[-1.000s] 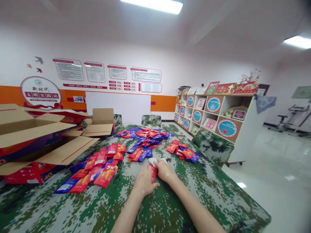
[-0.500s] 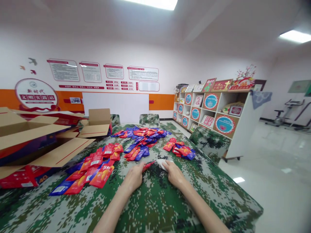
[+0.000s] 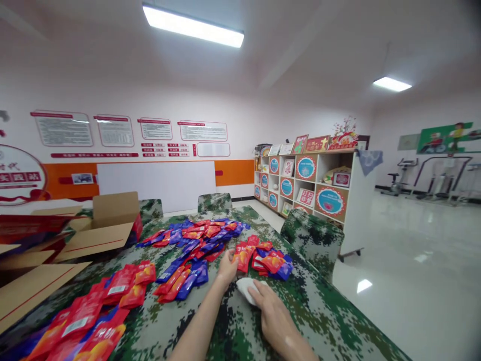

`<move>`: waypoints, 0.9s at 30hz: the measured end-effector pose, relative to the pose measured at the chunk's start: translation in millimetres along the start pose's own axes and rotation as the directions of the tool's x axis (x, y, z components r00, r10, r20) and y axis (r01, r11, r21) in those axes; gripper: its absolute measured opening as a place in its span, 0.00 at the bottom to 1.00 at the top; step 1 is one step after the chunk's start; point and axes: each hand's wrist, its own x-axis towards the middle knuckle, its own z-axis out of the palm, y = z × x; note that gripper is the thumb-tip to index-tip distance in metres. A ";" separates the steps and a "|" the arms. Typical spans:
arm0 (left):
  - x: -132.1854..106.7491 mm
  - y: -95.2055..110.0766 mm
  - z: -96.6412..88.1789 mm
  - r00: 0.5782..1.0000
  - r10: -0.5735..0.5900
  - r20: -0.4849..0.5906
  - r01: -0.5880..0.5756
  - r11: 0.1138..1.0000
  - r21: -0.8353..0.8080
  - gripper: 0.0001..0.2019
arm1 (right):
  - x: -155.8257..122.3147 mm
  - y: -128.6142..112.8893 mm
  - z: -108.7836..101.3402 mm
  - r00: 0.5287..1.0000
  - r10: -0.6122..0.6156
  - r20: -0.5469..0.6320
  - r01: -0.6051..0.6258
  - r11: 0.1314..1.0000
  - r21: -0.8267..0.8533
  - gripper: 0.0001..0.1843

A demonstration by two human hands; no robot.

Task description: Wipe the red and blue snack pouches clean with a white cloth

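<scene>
Near the centre of the frame, our left hand [image 3: 227, 268] holds a red packet [image 3: 244, 256], pale lettering on its front, its left edge hidden by our fingers. Lower, our right hand [image 3: 276, 313] grips a white cloth [image 3: 246, 288] (paper or fabric, we cannot tell). At lower left, the frame cuts off a pile [image 3: 80, 316].

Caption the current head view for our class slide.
Left hand holds a red packet, right hand a white cloth.
</scene>
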 end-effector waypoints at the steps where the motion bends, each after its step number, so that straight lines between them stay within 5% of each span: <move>1: 7.7 -1.5 11.5 1.000 -0.012 0.000 0.012 1.000 -0.001 0.17 | -0.8 4.4 3.1 1.000 0.003 0.005 -0.003 1.000 0.006 0.36; 5: 31.9 -5.4 45.1 0.999 -0.011 0.030 0.011 1.000 0.021 0.17 | 0.9 20.3 11.8 0.997 -0.013 0.076 0.011 1.000 0.023 0.37; 10: 41.2 -10.2 53.9 0.998 0.061 0.033 -0.065 0.985 0.160 0.13 | 8.2 30.6 15.8 0.988 -0.034 0.151 0.035 0.999 -0.004 0.37; 22: 27.0 2.0 34.5 0.966 0.176 0.189 -0.241 0.877 0.416 0.14 | 2.1 9.8 13.8 0.992 0.019 0.123 -0.008 0.996 -0.087 0.39; 27: 1.8 8.9 -18.0 0.957 0.225 0.182 -0.285 0.837 0.467 0.15 | 2.6 11.6 14.8 0.995 -0.005 0.096 0.016 0.994 -0.106 0.38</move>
